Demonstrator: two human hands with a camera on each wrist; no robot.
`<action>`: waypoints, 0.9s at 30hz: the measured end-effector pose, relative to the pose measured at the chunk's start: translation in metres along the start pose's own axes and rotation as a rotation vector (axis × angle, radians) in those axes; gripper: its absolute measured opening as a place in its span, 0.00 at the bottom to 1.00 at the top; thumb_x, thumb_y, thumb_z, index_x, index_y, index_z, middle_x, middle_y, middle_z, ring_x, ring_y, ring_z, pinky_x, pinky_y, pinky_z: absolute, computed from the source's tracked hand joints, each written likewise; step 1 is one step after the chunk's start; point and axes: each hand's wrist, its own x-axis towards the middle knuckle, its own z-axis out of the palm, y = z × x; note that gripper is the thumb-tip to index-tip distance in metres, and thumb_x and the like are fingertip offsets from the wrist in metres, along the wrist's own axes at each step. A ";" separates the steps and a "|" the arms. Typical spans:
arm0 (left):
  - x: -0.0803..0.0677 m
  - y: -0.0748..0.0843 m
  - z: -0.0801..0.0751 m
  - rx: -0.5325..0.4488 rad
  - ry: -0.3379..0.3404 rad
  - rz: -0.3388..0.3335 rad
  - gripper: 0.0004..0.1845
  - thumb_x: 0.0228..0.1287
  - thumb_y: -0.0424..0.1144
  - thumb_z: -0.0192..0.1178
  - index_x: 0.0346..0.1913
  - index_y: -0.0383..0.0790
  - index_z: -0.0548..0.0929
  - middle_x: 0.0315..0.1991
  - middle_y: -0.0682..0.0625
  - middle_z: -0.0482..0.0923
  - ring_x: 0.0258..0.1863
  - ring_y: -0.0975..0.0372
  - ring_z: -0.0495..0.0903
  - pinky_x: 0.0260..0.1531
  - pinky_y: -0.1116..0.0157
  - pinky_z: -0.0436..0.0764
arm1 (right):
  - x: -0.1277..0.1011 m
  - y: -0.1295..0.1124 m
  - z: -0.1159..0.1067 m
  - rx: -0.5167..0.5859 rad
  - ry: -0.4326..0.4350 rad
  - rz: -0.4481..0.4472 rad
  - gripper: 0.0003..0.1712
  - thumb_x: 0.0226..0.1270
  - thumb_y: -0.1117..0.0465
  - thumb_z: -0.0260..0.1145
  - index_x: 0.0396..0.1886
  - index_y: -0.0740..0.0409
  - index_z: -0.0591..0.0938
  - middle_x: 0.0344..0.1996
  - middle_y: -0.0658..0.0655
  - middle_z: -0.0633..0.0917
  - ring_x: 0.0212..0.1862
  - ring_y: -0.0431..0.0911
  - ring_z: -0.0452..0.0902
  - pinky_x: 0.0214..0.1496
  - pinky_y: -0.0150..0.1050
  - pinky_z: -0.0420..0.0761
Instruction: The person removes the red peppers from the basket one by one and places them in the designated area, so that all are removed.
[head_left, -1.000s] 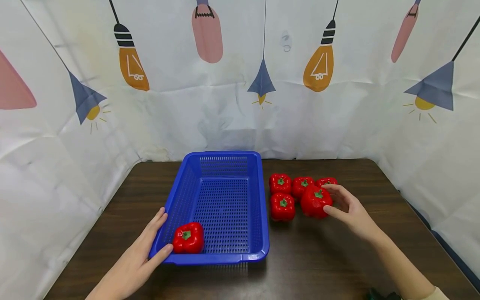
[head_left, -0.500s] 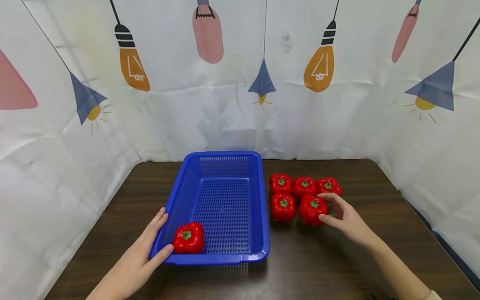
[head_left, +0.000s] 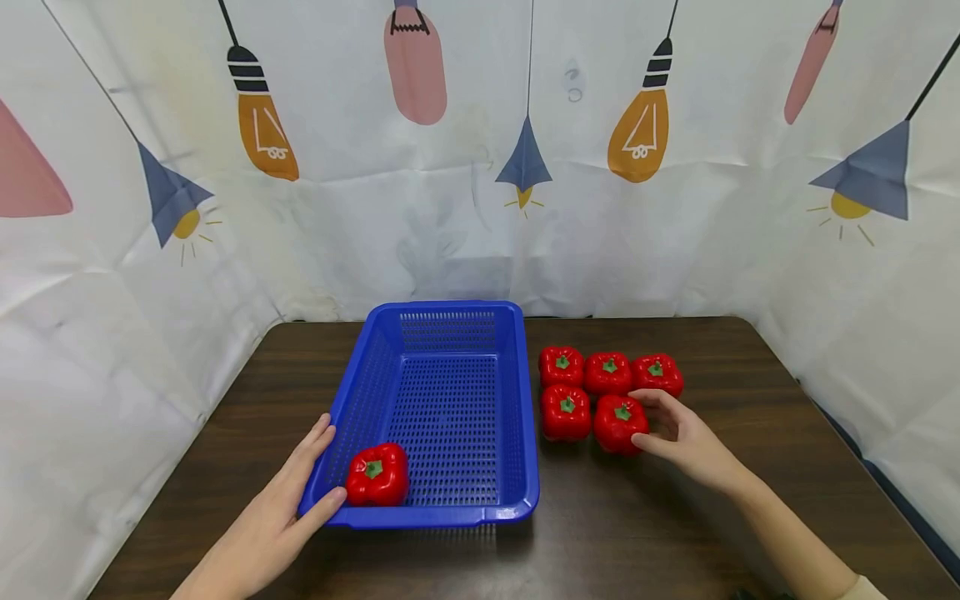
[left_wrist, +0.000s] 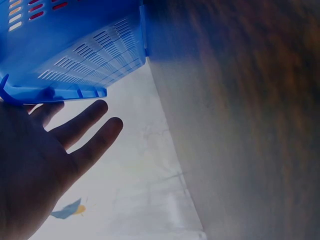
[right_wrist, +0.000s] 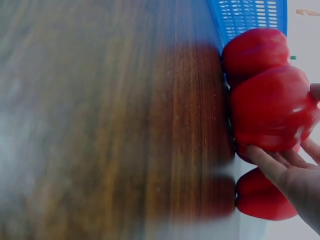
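Peppers on a dark wooden table (head_left: 675, 517) — one red pepper (head_left: 377, 475) already sits in the near-left corner of the blue basket (head_left: 517, 417), while five more wait in a tight cluster just to the basket's right. The person's right hand (head_left: 686, 437) curls round the front-right pepper (head_left: 619, 423) of that cluster, thumb on the near side and fingers over the far side; the pepper rests on the table, touching its neighbour, the front-left pepper (head_left: 566, 411). Behind them stand three in a row: the back-left pepper (head_left: 560, 366), the back-middle pepper (head_left: 608, 372) and the back-right pepper (head_left: 657, 374). The right-wrist view shows the gripped pepper close up with fingertips (right_wrist: 260, 155) pressed against its underside. The left hand (head_left: 281, 517) lies flat and relaxed against the basket's near-left corner, fingers straight along the wall and thumb at the rim, steadying it rather than clasping anything. Judged from how things lie, the loading is only just begun — one of six is in, a second is in hand but not lifted, and four are untouched.
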 end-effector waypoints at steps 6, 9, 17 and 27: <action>0.000 0.000 0.000 -0.001 -0.004 -0.010 0.42 0.73 0.44 0.64 0.83 0.46 0.54 0.83 0.47 0.48 0.79 0.60 0.51 0.63 0.86 0.49 | 0.000 -0.001 -0.002 0.017 -0.022 0.000 0.32 0.71 0.66 0.70 0.70 0.62 0.69 0.65 0.64 0.72 0.62 0.38 0.75 0.54 0.36 0.83; 0.000 0.000 0.000 0.000 -0.004 -0.008 0.42 0.73 0.43 0.64 0.83 0.45 0.54 0.82 0.46 0.48 0.79 0.57 0.52 0.63 0.86 0.49 | 0.000 -0.001 -0.003 0.020 -0.032 -0.011 0.35 0.68 0.67 0.72 0.71 0.62 0.68 0.66 0.64 0.71 0.62 0.38 0.74 0.55 0.36 0.82; 0.000 0.000 0.000 0.003 -0.003 -0.003 0.42 0.73 0.44 0.64 0.82 0.45 0.55 0.82 0.47 0.48 0.79 0.57 0.52 0.64 0.86 0.49 | 0.000 -0.002 -0.006 -0.073 -0.010 -0.029 0.36 0.63 0.63 0.77 0.68 0.56 0.71 0.64 0.60 0.74 0.62 0.41 0.75 0.55 0.36 0.83; 0.001 0.000 0.000 0.006 -0.004 -0.003 0.42 0.73 0.44 0.64 0.82 0.45 0.55 0.82 0.47 0.48 0.79 0.57 0.52 0.64 0.86 0.49 | 0.002 -0.002 -0.004 -0.107 0.012 -0.045 0.36 0.62 0.64 0.78 0.67 0.59 0.72 0.64 0.61 0.74 0.62 0.43 0.75 0.52 0.36 0.84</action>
